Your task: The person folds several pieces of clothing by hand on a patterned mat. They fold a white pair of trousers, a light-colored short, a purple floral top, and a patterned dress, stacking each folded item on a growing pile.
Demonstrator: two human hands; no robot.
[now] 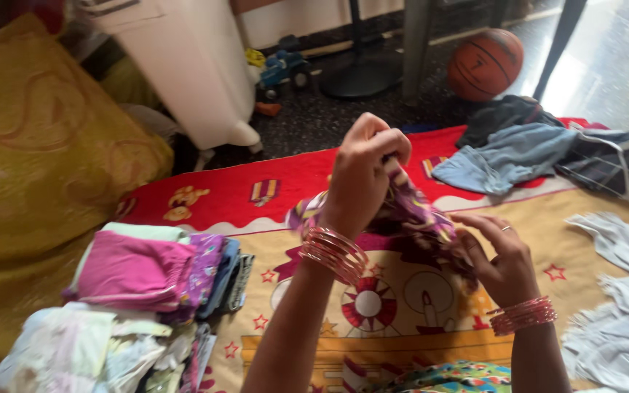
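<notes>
My left hand (362, 171) is raised and pinches the top of a small patterned purple and multicoloured garment (420, 215). The cloth hangs down from it toward my right hand (500, 258), which grips its lower end. Both wrists carry stacks of pink and gold bangles. The garment is held above a printed red and yellow bedsheet (256, 193).
A pile of folded clothes (151, 273), pink and purple on top, lies at the left. White cloths (620, 291) lie at the right; blue and dark garments (525, 149) at the far right. A yellow cushion (38, 145), a white appliance (198, 69) and a basketball (485, 64) stand beyond.
</notes>
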